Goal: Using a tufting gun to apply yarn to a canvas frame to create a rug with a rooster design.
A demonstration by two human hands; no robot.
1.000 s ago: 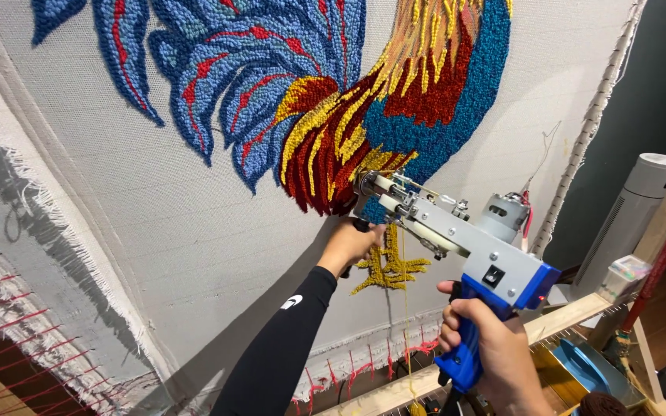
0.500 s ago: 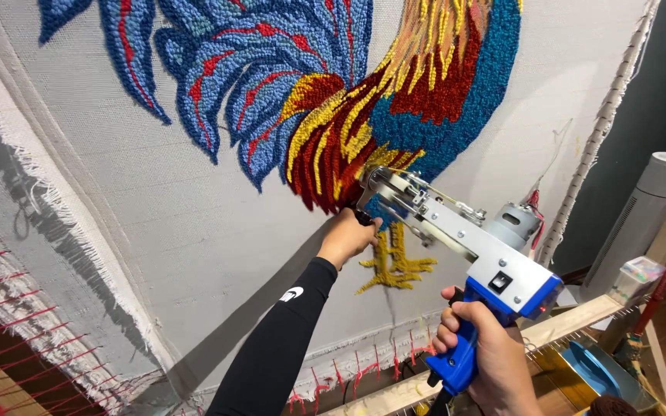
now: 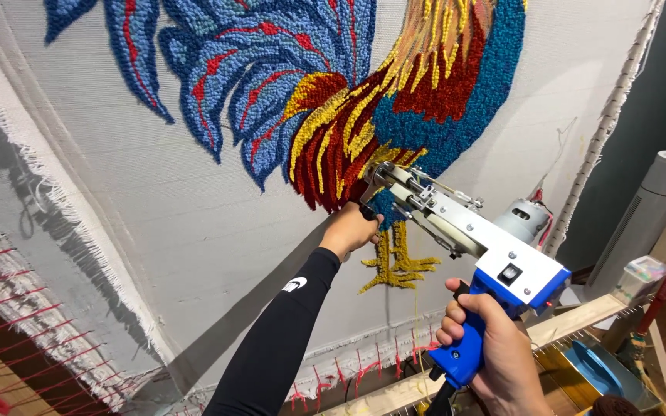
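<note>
A blue and white tufting gun (image 3: 478, 245) points up and left at a pale cloth (image 3: 148, 192) stretched on a frame. My right hand (image 3: 495, 347) is closed round its blue grip. My left hand (image 3: 351, 229), in a black sleeve, grips the gun's front handle near the needle tip, against the cloth. The tip touches a tufted rooster (image 3: 364, 100) worked in blue, red and yellow yarn, just above its yellow foot (image 3: 396, 266).
A wooden frame rail (image 3: 580, 316) with metal spikes runs along the lower right. A white cylindrical tower appliance (image 3: 649, 216) stands at the right. Red threads (image 3: 9, 308) hold the cloth's frayed edge at the lower left. A rope-wrapped post (image 3: 607, 131) edges the cloth.
The gun and both hands have shifted slightly up along the cloth; the needle tip stays at the lower edge of the rooster's body.
</note>
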